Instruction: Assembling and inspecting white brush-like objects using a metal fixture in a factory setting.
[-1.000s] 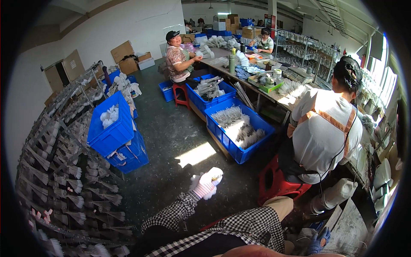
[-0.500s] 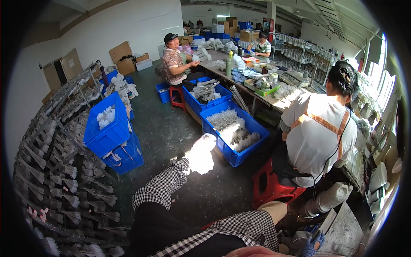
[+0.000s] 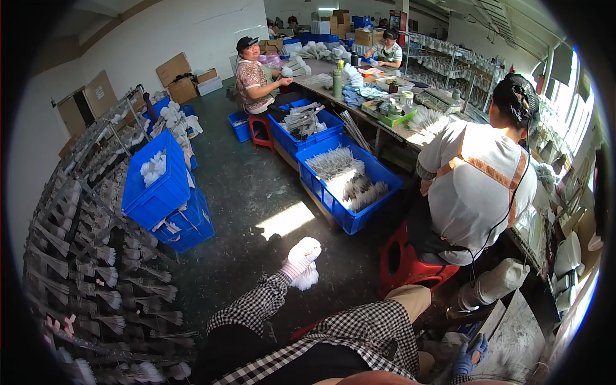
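Right hand (image 3: 470, 355), blue-gloved, lower right of frame: grip state cannot be determined. Left hand (image 3: 303, 254), white-gloved, centre frame, is closed around white feather bundle (image 3: 307, 277). Beyond, blue crate (image 3: 351, 178) holds further feathers; seated person (image 3: 476, 186) occupies red stool (image 3: 407, 266) at right.

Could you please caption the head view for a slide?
White-gloved left hand holds a white feather bundle above the workshop floor.

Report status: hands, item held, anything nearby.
Left hand white-gloved, gripping white feather bundle. Right hand blue-gloved, low, grip unclear. Blue crate and seated co-worker ahead.
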`<act>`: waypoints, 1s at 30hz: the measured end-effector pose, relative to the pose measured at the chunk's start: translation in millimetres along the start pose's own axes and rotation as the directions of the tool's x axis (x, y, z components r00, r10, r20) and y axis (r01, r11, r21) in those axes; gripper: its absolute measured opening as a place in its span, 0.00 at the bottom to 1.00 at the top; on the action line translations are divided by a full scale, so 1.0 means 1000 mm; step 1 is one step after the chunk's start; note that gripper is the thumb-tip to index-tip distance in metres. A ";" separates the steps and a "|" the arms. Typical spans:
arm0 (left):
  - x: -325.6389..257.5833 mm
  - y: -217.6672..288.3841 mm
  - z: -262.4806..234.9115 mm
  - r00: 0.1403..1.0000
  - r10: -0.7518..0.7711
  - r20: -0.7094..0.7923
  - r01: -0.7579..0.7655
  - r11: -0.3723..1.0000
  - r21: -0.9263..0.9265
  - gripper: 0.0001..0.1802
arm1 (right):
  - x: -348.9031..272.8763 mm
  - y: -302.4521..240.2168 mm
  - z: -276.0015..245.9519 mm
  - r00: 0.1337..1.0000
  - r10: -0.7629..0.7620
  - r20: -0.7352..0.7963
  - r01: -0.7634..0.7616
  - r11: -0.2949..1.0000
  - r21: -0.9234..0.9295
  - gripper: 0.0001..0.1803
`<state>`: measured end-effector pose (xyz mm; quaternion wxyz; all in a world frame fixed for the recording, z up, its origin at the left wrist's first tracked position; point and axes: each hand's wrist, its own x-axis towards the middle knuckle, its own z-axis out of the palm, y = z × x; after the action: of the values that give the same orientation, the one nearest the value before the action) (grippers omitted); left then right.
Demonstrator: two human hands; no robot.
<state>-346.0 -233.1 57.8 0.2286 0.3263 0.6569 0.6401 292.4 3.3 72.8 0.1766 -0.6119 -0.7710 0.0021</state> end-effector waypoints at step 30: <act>-0.005 0.001 0.016 0.979 -0.168 0.116 0.172 0.985 -0.025 0.11 | 0.170 -0.198 -0.051 0.980 -0.190 -0.061 0.150 0.503 0.851 0.21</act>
<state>-330.9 -226.1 56.5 0.3252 0.3007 0.6570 0.6101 88.2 103.2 210.1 0.4366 -0.3682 -0.7308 0.3738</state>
